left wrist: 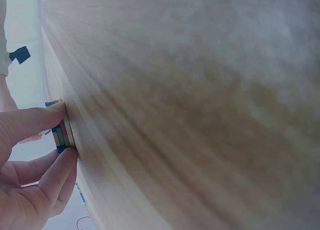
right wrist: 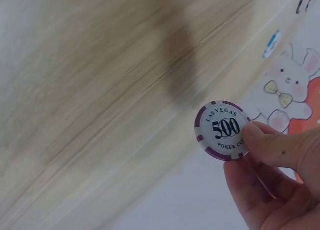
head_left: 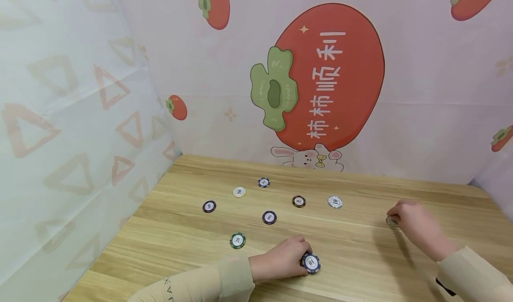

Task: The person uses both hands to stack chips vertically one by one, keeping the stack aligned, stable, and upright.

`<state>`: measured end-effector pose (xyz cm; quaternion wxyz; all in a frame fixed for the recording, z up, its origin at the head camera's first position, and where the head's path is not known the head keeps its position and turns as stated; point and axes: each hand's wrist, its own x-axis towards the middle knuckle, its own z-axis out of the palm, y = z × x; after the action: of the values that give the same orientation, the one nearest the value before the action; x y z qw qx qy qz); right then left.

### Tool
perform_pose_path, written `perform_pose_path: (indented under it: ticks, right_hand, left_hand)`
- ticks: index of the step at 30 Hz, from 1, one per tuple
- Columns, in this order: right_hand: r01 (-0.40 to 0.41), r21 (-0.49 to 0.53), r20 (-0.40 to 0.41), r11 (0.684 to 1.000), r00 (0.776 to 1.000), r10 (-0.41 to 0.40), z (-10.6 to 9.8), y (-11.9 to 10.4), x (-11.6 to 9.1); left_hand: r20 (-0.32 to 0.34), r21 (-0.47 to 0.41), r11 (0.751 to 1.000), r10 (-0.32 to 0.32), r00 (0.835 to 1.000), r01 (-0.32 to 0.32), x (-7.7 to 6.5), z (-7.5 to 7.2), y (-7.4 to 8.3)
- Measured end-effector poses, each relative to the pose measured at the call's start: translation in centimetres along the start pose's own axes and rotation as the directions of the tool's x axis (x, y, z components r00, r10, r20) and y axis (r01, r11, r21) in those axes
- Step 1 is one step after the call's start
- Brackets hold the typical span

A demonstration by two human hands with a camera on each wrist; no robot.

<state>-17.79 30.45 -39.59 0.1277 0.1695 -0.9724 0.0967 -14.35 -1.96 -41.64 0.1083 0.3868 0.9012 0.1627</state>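
My left hand grips a short stack of poker chips by its edges, low at the front of the wooden table. A blue chip marked 10 tops that stack. In the left wrist view, the stack shows layered coloured edges between thumb and fingers, close against the tabletop. Over on the right side, my right hand pinches a single poker chip between thumb and fingers. It is white and purple, printed 500, and its face turns toward the right wrist camera.
Several loose chips lie spread out: green 20, purple, brown 100, pale blue 10, blue 10, yellow-rimmed 50 and a dark one. A patterned cloth wall borders the table.
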Motion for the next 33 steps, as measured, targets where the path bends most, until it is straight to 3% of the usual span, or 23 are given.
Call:
perform_pose_path:
  ticks: [6, 21, 33]
  right_hand:
    - [-0.032, 0.044, 0.055, 0.999, 0.998, 0.03, -0.2, -1.6, 0.0]
    - [-0.044, 0.16, 0.104, 0.986, 0.994, 0.028, 0.3, -4.1, 0.2]
    - [-0.079, 0.295, 0.201, 0.952, 0.979, 0.019, 0.4, -5.4, -0.1]
  left_hand:
    - [0.001, -0.007, 1.0, -0.005, 1.0, 0.005, 0.0, 0.0, 0.0]
    - [-0.007, -0.001, 1.0, -0.014, 1.0, 0.014, 0.2, 0.0, 0.0]
    - [-0.004, 0.004, 1.0, -0.004, 1.0, 0.004, 0.1, 0.0, 0.0]
